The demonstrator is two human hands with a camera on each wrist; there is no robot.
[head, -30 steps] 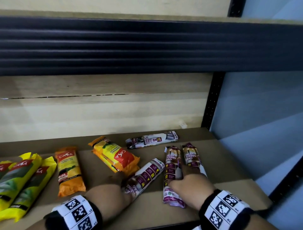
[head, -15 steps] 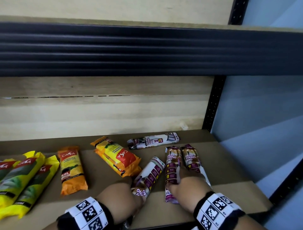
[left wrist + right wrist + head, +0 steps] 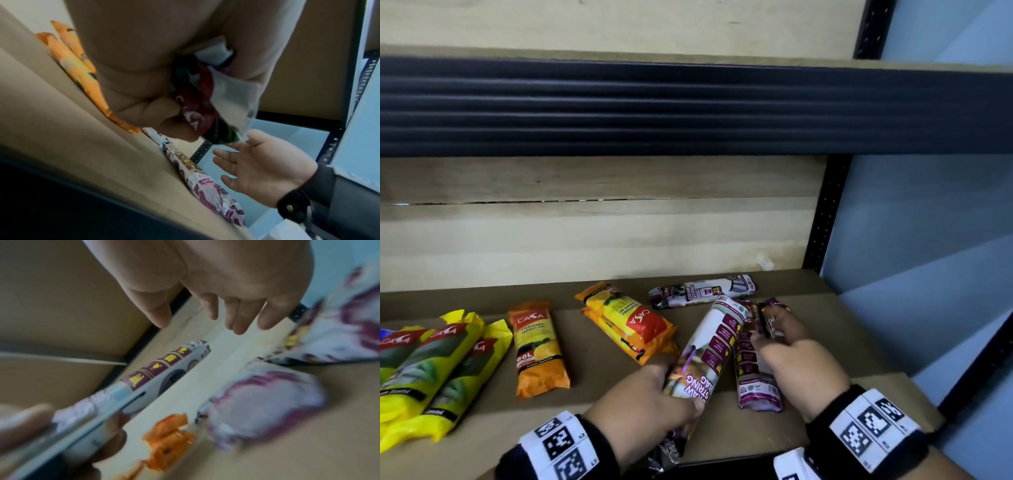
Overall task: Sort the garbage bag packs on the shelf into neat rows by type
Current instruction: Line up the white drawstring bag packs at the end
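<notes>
Head view: my left hand [image 3: 650,394] is wrapped around the near end of a purple pack [image 3: 709,353], its far end raised off the shelf [image 3: 592,380] and angled toward the two purple packs [image 3: 753,370] lying side by side at right. I judge the lift is to lay it parallel beside them. My right hand [image 3: 801,370] rests over that pair, fingers straight and apart, holding nothing, likely steadying the row. A fourth purple pack [image 3: 702,291] lies crosswise behind. Orange packs [image 3: 633,325] and yellow packs [image 3: 431,363] lie at left, apart.

Yellow packs [image 3: 431,370] cut off left
</notes>
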